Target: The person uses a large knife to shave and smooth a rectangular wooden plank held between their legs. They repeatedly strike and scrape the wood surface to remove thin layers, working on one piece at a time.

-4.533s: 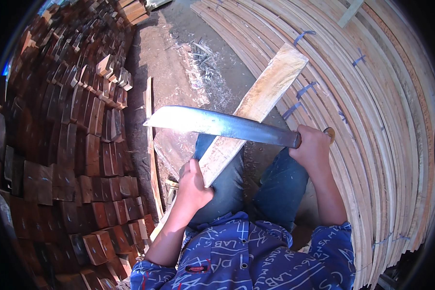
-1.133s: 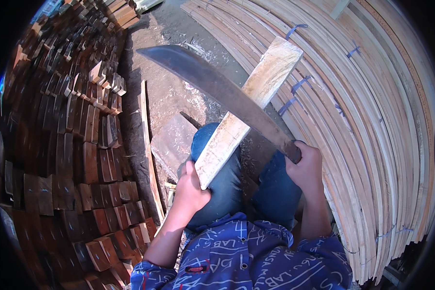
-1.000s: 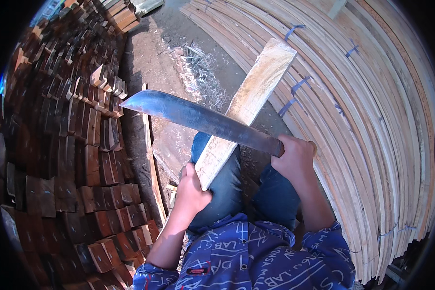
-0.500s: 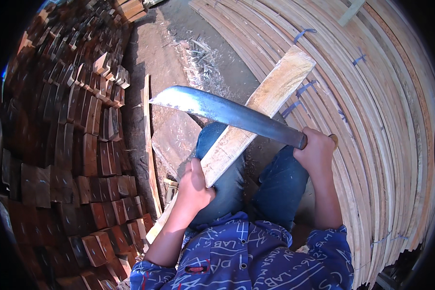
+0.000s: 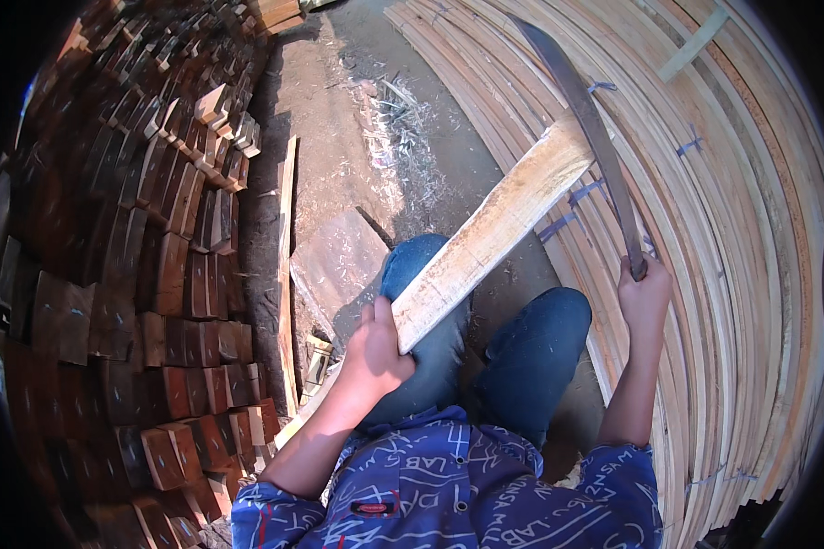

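Note:
A pale, rough-edged wooden board (image 5: pixel 499 220) slants up and to the right from my left knee. My left hand (image 5: pixel 377 349) is closed around its near end. Out to the right, my right hand (image 5: pixel 645 282) grips the handle of a machete (image 5: pixel 593 128), most of the handle being hidden in the fist. The long dark blade points up and away, edge turned toward me so that it looks narrow. In the picture it crosses the board's far end; whether it touches the wood I cannot tell.
Stacked dark wooden blocks (image 5: pixel 183 357) rise along the left. Long bundled planks (image 5: pixel 723 274) with blue ties fill the right side. A flat slab (image 5: pixel 339 261) lies on the ground ahead of my left knee, beside a thin strip of wood (image 5: pixel 287 274). Wood shavings (image 5: pixel 407 137) litter the ground beyond.
The machete has swung from lying across the board's middle to pointing up past its far end. My right hand has moved outward to the right. My left hand keeps hold of the board.

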`<state>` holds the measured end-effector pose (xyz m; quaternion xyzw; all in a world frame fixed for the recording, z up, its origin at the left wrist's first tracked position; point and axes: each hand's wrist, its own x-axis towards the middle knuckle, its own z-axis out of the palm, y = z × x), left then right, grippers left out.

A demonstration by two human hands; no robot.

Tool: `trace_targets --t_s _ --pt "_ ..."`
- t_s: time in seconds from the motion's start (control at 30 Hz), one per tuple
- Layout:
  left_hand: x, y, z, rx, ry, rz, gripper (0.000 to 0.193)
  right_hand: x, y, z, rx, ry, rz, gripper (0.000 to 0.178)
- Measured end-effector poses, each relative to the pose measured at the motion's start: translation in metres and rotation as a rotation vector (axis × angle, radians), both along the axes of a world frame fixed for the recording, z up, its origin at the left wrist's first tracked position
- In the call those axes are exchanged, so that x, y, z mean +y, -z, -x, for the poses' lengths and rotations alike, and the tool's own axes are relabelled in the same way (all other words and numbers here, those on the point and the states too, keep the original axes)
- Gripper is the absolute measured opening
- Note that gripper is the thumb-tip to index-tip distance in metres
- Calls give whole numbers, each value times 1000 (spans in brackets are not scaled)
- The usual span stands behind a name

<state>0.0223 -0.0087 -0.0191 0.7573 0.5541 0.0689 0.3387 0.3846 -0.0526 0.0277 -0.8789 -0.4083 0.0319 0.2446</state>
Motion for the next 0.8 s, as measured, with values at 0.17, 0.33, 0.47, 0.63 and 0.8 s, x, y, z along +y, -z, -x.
trace_targets --t_s 0.17,0.33,0.47,0.63,0.8 --pt "-2 1 -3 15 10 -15 58 2 18 55 -48 -248 108 12" --pt "-6 3 -1 -63 -38 -87 48 10 16 79 -40 -430 136 11" --pt "-3 -3 -3 -10 -58 -4 47 12 15 76 -85 -404 113 11" --pt "-3 -3 -2 -21 -54 -45 45 9 11 31 -168 -214 87 12" --pt "0 -9 -6 43 10 -27 50 4 12 10 -93 -62 131 14"
